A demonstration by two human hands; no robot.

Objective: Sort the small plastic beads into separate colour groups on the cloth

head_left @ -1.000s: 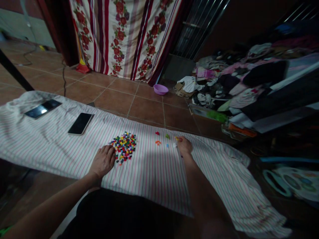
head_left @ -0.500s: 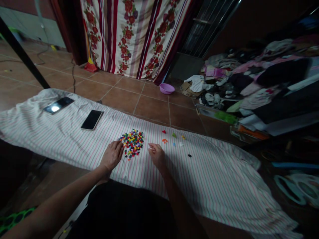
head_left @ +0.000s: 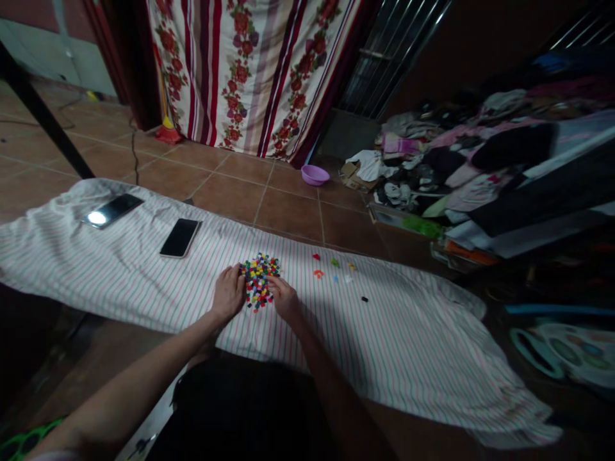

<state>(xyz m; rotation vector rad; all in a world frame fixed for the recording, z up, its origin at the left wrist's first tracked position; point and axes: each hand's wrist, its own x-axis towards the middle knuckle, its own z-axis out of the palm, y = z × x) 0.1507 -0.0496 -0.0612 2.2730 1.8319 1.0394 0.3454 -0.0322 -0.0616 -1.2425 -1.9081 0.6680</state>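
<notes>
A pile of small multicoloured pieces (head_left: 260, 272), too small to make out exactly, lies on the striped cloth (head_left: 408, 346). My left hand (head_left: 229, 293) rests flat against the pile's left side, fingers stretched out. At the right edge of the pile my right hand (head_left: 285, 301) has its fingertips drawn together among the pieces; whatever is between them is hidden. Farther right lie small separate groups: red pieces (head_left: 316, 257), orange pieces (head_left: 318, 274), green pieces (head_left: 335, 262), yellow pieces (head_left: 352, 266), a blue piece (head_left: 336, 279) and whitish pieces (head_left: 348, 278). A black piece (head_left: 364, 299) sits apart, nearer me.
Left of the pile lie a dark phone (head_left: 180, 238) and a second phone-like device (head_left: 114, 210) reflecting a bright light. Beyond the cloth, a purple basin (head_left: 315, 175) stands on the tiled floor. Heaped clothes (head_left: 432, 153) fill the right side; a flowered curtain (head_left: 259, 77) hangs behind.
My right hand has moved left from beside the pile to its edge, fingertips now among the pieces. My left hand stays at the pile's left side. The camera view has shifted slightly.
</notes>
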